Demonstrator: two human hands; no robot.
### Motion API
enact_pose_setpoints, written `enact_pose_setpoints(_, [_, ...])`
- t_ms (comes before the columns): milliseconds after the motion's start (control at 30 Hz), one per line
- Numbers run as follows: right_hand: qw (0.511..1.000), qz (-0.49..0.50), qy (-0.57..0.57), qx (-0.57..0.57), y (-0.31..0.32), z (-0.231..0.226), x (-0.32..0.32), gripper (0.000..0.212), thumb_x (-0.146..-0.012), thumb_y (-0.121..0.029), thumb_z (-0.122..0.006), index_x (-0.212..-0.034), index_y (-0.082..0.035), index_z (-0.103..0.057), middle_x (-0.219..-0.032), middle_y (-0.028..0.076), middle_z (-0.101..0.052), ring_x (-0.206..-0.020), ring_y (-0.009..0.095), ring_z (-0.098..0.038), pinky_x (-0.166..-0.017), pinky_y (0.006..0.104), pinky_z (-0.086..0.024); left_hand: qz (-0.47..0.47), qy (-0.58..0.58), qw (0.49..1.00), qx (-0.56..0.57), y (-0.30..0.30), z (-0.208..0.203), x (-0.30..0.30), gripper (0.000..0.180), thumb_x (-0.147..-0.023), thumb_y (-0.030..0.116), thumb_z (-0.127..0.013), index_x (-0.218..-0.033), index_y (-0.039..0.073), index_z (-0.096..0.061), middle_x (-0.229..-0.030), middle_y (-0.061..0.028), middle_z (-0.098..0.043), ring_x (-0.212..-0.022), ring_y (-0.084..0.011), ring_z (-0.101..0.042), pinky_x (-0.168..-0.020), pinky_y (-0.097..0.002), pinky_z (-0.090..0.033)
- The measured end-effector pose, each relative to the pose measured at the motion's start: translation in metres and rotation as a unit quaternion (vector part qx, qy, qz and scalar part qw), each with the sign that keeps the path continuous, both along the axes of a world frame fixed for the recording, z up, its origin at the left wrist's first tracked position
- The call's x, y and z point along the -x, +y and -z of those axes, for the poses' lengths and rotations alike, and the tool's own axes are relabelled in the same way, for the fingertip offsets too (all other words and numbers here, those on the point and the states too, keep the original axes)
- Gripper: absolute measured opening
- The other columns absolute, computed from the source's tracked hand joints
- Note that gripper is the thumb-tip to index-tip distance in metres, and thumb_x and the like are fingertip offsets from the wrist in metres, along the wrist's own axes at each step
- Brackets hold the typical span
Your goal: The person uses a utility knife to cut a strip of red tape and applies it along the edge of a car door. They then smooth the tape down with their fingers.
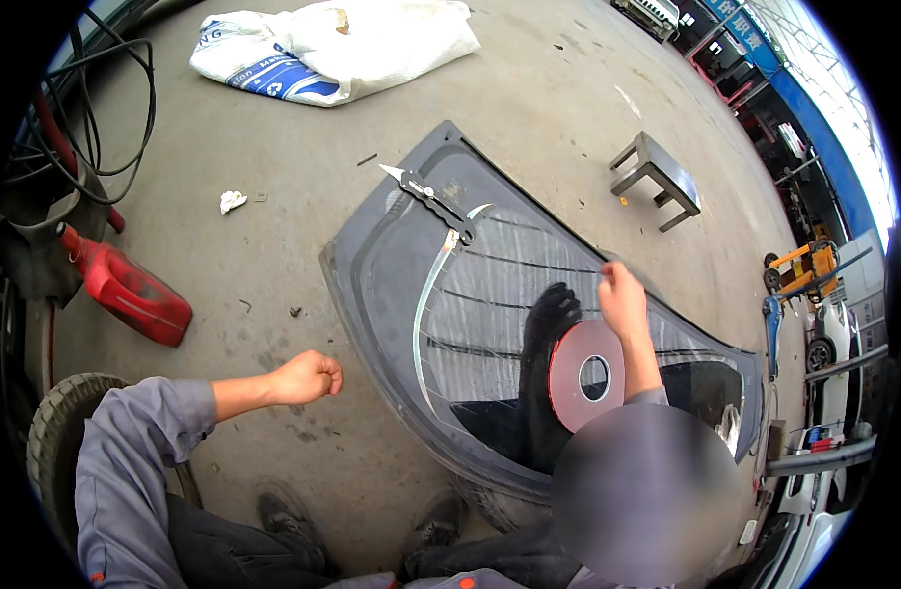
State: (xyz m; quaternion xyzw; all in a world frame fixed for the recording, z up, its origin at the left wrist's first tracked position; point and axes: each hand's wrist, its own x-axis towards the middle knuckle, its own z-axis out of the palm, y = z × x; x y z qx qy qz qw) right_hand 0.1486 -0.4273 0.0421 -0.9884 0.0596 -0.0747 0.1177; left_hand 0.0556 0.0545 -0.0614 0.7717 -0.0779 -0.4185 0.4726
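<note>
A dark grey car panel with a curved glass window (372,265) lies in front of me, apparently a tailgate. Left of it, over the floor, my left hand (308,378) is closed in a fist; whatever may be inside is hidden. My right hand (622,299) is above the panel's right side, fingers pinched together near its far edge. Whether they hold anything is too small to tell. Under the right forearm, a large roll of red tape (571,378) lies flat on the glass. A black utility knife (431,204) with its blade out rests on the panel's far left part.
A red jug (132,294) stands on the floor at left, close to a tyre (58,452) and black hoses (151,108). Far off lies a white sack (333,54). A small metal stool (657,177) stands beyond the panel. Vehicles and yellow equipment (804,265) line the right.
</note>
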Motion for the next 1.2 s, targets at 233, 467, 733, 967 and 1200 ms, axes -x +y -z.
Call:
enact_pose_setpoints(233, [0.987, 0.029, 0.146, 0.068, -0.024, 0.0, 0.055, 0.057, -0.077, -0.014, -0.059, -0.131, 0.0, -0.047, -0.123, 0.028, -0.057, -0.113, 0.042, -0.057, -0.097, 0.0457, -0.046, -0.007, 0.005, 1.0, -0.014, -0.003, 0.0, -0.003, 0.019, -0.077, 0.001, -0.044, -0.08, 0.003, -0.063, -0.063, -0.0034, -0.053, -0.059, -0.0137, -0.047, -0.055, -0.0327, -0.04])
enact_pose_setpoints(467, [0.985, 0.076, 0.149, 0.051, -0.049, 0.019, 0.084, 0.062, -0.076, -0.019, -0.065, -0.132, 0.0, -0.048, -0.125, 0.025, -0.053, -0.112, 0.043, -0.056, -0.095, 0.0467, -0.047, -0.011, 0.002, 1.0, 0.007, -0.001, 0.007, 0.004, 0.018, -0.076, 0.0, -0.044, -0.076, 0.002, -0.062, -0.062, -0.0013, -0.054, -0.057, -0.0101, -0.047, -0.052, -0.0295, -0.038])
enact_pose_setpoints(733, [0.973, 0.063, 0.177, -0.136, -0.082, 0.008, 0.08, 0.054, -0.073, -0.024, -0.08, -0.115, 0.002, -0.057, -0.101, 0.018, -0.063, -0.093, 0.028, -0.062, -0.08, 0.0396, -0.051, -0.006, 0.014, 1.0, -0.015, -0.003, -0.007, 0.002, 0.019, -0.078, 0.002, -0.045, -0.077, 0.003, -0.064, -0.066, -0.0019, -0.059, -0.06, -0.0111, -0.051, -0.054, -0.0293, -0.042])
enact_pose_setpoints(967, [0.926, -0.026, 0.109, -0.361, -0.056, -0.053, 0.095, 0.02, -0.082, -0.012, -0.071, -0.093, -0.005, -0.056, -0.08, 0.0, -0.06, -0.072, 0.007, -0.054, -0.06, 0.0241, -0.043, 0.308, -0.029, 0.951, -0.014, -0.003, -0.102, -0.013, 0.013, -0.085, 0.009, -0.053, -0.089, 0.004, -0.064, -0.072, -0.0013, -0.062, -0.07, -0.0128, -0.058, -0.066, -0.029, -0.048])
enact_pose_setpoints(1200, [0.896, -0.178, 0.03, -0.406, 0.031, -0.121, 0.105, 0.024, -0.083, -0.013, -0.071, -0.092, -0.005, -0.05, -0.087, -0.002, -0.053, -0.077, 0.005, -0.046, -0.067, 0.0206, -0.039, 0.059, -0.161, 0.964, 0.205, -0.061, -0.144, -0.014, 0.032, -0.09, 0.02, -0.064, -0.115, 0.001, -0.056, -0.098, -0.007, -0.062, -0.088, -0.0166, -0.061, -0.076, -0.0322, -0.049])
